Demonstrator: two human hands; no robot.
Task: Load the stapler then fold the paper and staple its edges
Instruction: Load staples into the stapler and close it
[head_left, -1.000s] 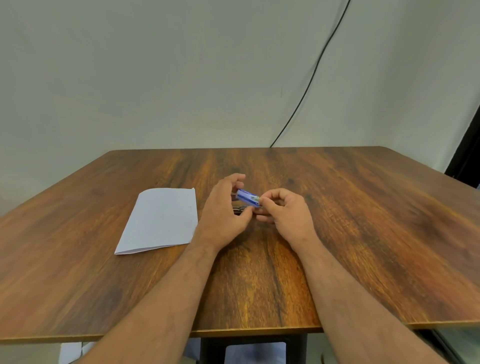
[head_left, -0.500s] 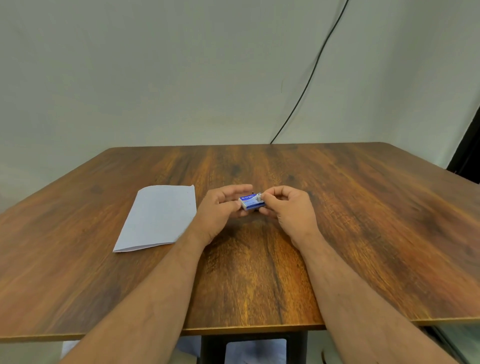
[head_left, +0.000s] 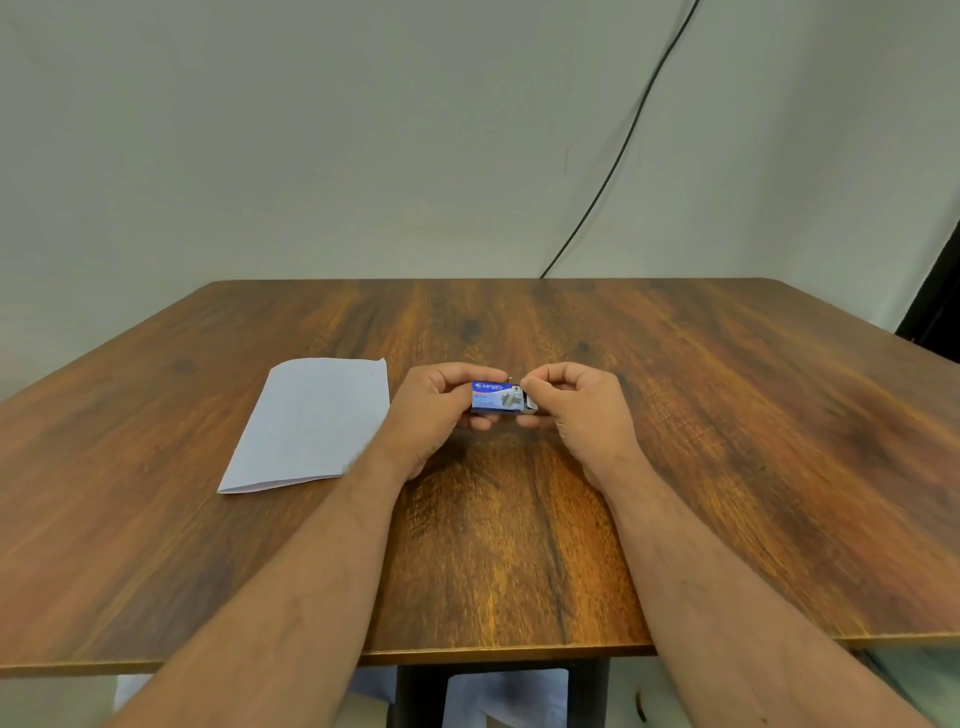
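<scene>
Small blue staple box (head_left: 496, 399) held just above mid-bench (head_left: 727, 441) between both hands: left hand (head_left: 434, 410) curled round its left end, right hand (head_left: 576, 410) pinching the right end. Folded paper (head_left: 311, 423) flat on the bench, just left of the left hand. Stapler not discernible.

"kangaro" on the blue staple box (head_left: 496, 397)

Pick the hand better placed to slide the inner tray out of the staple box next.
Right hand, probably: its fingertips pinch the white tray end showing at the staple box's right side, while the left hand grips the blue sleeve and steadies it.
</scene>
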